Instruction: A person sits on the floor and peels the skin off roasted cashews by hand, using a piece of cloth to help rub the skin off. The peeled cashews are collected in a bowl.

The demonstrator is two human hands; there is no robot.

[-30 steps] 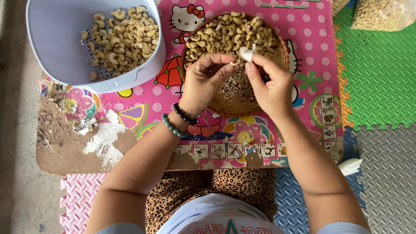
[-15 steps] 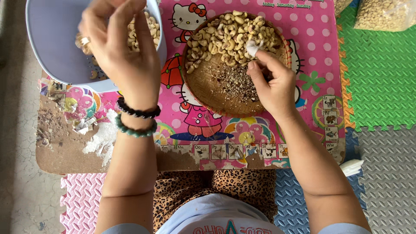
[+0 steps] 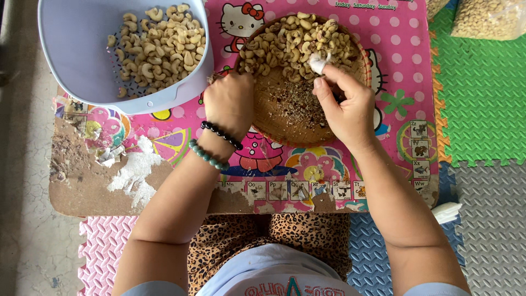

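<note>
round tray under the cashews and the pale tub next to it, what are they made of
Round tray: looks like woven bamboo or rattan, matte brown, with a fine weave and bound rim. Tub: likely moulded plastic, smooth pale lavender with a soft sheen.

This looks like a home floor turned into a small nut-sorting spot. The person sits on the ground at a low desk (image 3: 82, 186) whose pink cartoon covering is peeling off bare board. Interlocking foam play mats (image 3: 482, 98) in green, grey, blue and pink cover part of a worn concrete floor (image 3: 24, 235). A woven tray (image 3: 285, 118) and a pale plastic tub (image 3: 76, 49) hold cashews, and a clear bag of cashews (image 3: 485, 19) lies on the mats.
</note>
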